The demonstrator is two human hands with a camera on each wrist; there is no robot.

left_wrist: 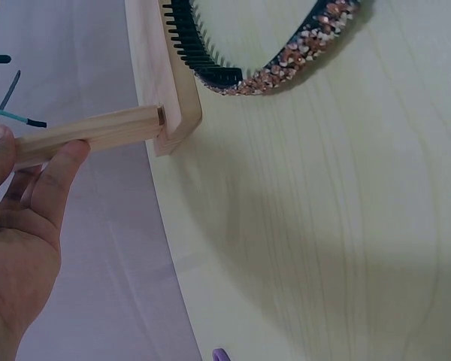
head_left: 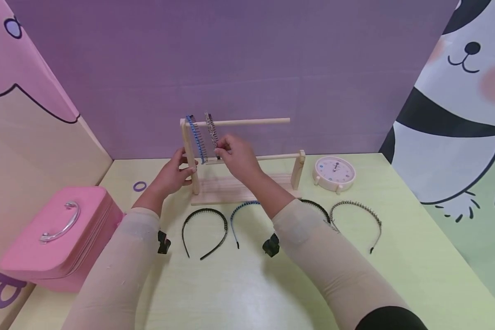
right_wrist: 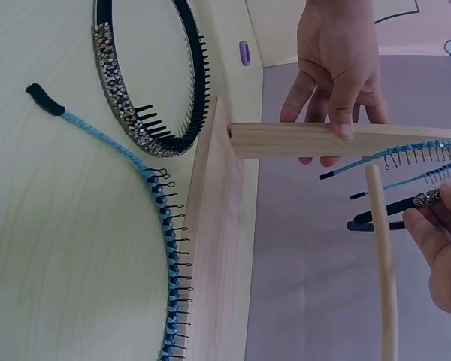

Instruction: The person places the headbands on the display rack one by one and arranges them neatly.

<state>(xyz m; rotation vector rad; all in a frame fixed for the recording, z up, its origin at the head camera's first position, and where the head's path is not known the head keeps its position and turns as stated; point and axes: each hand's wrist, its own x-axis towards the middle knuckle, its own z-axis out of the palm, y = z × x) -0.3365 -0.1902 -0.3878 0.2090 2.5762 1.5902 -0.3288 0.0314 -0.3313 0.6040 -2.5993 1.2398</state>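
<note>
My left hand grips the left upright of a wooden headband rack, thumb on one side and fingers on the other. A blue toothed headband hangs over the upper bar close to that upright. Just right of it, a black headband with glittery stones hangs over the same bar. My right hand pinches this glittery headband low on its near side, between thumb and fingers. In the right wrist view, the dark ends of the headband reach past the fingertips.
Before the rack base lie a black stone-covered headband, a blue headband, a partly hidden black one and a beaded one. A pink clock stands right, a pink case left, near a purple ring.
</note>
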